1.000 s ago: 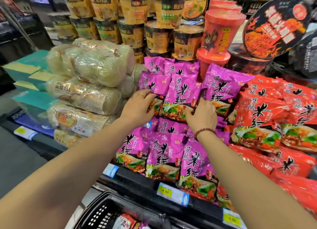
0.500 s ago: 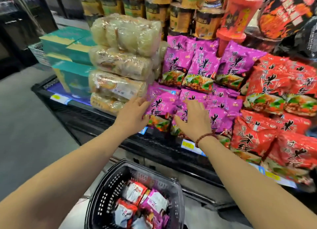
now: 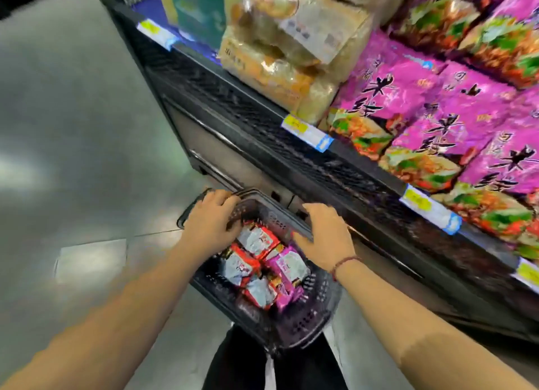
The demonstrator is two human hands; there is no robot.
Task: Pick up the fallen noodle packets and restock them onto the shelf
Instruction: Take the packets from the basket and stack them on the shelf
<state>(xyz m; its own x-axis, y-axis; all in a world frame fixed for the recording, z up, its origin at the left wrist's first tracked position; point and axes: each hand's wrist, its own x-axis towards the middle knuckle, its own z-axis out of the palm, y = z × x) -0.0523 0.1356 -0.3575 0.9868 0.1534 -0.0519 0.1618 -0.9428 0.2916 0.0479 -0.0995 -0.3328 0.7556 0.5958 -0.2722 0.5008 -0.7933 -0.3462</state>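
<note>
A black plastic basket point(image 3: 309, 319) stands on the floor in front of the shelf. Several red noodle packets point(image 3: 256, 240) and purple noodle packets point(image 3: 288, 265) lie in it. My left hand point(image 3: 211, 223) hovers over the basket's far left corner, fingers spread, holding nothing. My right hand point(image 3: 323, 235) hangs over the basket's right rim, fingers apart and empty, a bead bracelet on the wrist. Purple packets point(image 3: 437, 121) fill the shelf point(image 3: 262, 132) at the upper right. The picture is blurred by motion.
Clear bags of pale noodles point(image 3: 280, 51) are stacked on the shelf left of the purple packets, with teal boxes point(image 3: 198, 10) further left. Price tags point(image 3: 306, 128) line the shelf's black front edge. Grey floor point(image 3: 73, 127) spreads out to the left.
Both hands have left the purple packets on the shelf and dropped down over the basket. The view has tilted down from the shelf to the floor.
</note>
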